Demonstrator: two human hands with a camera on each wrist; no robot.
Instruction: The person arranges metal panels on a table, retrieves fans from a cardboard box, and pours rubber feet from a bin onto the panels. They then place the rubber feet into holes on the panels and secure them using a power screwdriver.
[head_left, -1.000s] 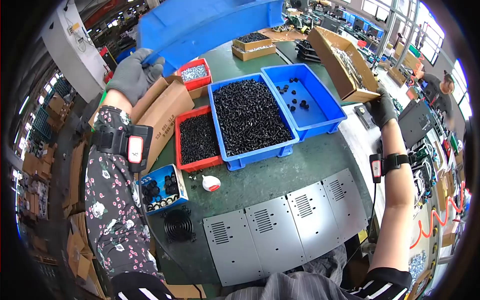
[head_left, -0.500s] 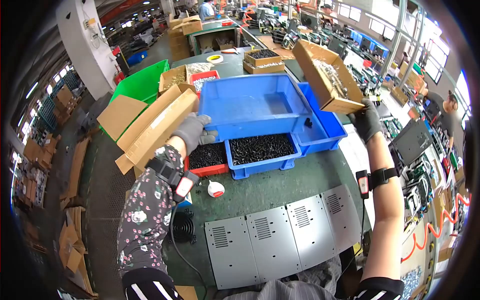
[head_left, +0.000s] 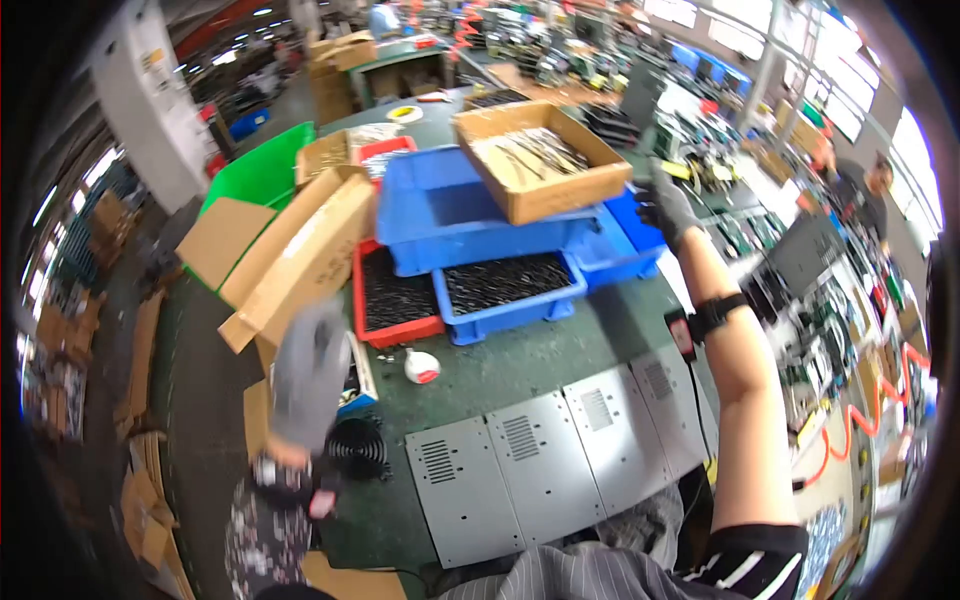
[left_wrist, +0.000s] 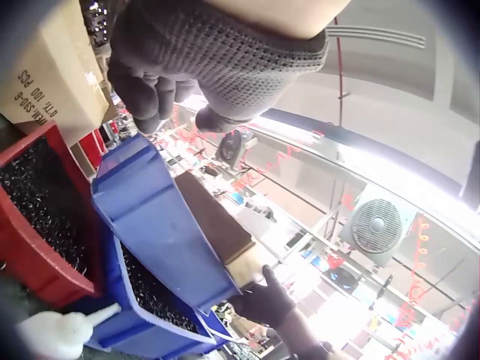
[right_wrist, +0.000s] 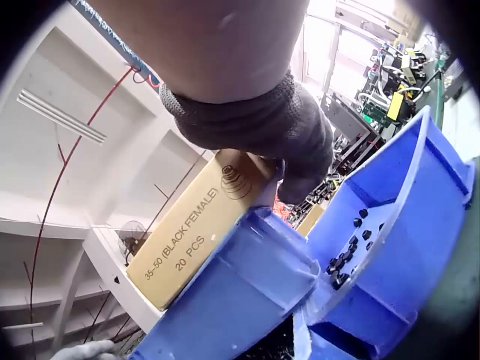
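Observation:
My gloved left hand [head_left: 310, 375] is blurred over the left of the bench, holding nothing. In the left wrist view its fingers [left_wrist: 146, 97] are loosely bent. Beside the right end of an open cardboard box [head_left: 570, 190] is my gloved right hand [head_left: 668, 205], its fingers extended. The box has thin light-coloured pieces in it and sits tilted on an empty blue tray [head_left: 425, 235]. That tray lies across a blue bin [head_left: 510, 315] of black screws and a second blue bin [right_wrist: 420, 270] with a few small black parts.
A red bin [head_left: 405, 335] of small black pieces stands left of the blue bin. Nearer are a white bottle [head_left: 422, 366], a round black fan guard [head_left: 357, 448] and several grey slotted metal panels [head_left: 545, 465]. An open carton [head_left: 300, 260] and green bin [head_left: 255, 175] stand left.
My left hand set the blue tray over the bins, let go and drew back toward me. My right hand brought the cardboard box leftward onto that tray; its fingers have straightened.

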